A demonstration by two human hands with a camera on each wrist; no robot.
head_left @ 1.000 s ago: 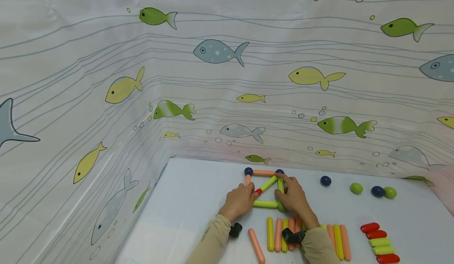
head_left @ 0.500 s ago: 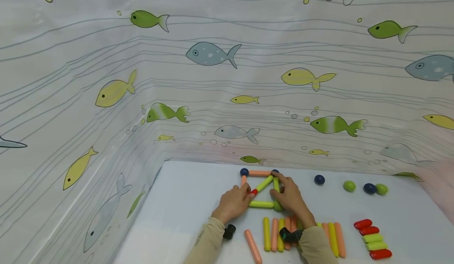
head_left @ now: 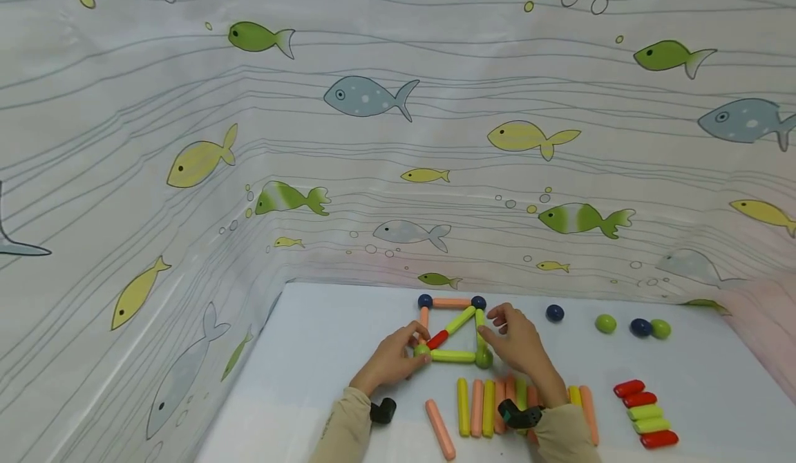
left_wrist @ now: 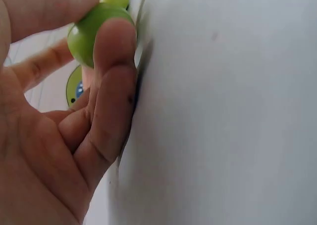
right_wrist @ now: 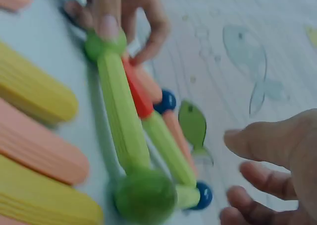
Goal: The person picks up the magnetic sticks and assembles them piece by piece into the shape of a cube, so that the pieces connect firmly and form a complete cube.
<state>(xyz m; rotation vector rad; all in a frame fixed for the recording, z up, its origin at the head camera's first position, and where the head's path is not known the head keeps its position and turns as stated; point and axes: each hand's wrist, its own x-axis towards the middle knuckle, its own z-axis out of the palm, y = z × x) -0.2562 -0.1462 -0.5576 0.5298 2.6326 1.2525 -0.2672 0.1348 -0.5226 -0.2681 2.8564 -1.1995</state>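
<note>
A square of sticks and balls lies on the white table. Dark blue balls (head_left: 425, 302) mark its far corners, and a green ball (head_left: 484, 358) its near right one. From the near left green ball (left_wrist: 88, 36), a diagonal of a red stick (head_left: 438, 340) and a lime stick (head_left: 461, 320) reaches the far right corner. My left hand (head_left: 388, 361) pinches that near left ball between thumb and fingers. Just right of the lime right side (head_left: 481, 328), my right hand (head_left: 519, 342) holds nothing, its fingers apart and loosely bent.
Yellow sticks (head_left: 463, 408) and orange sticks (head_left: 477, 408) lie in a row at the front, partly under my right wrist. One orange stick (head_left: 440, 430) lies apart. Short red pieces (head_left: 659, 439) and lime pieces (head_left: 651, 425) are at right, loose balls (head_left: 606, 323) behind. A fish-patterned sheet (head_left: 348, 256) rises behind.
My right hand has let go of the far right corner and drawn back to the right. My left hand has moved from the red stick down to the near left green ball.
</note>
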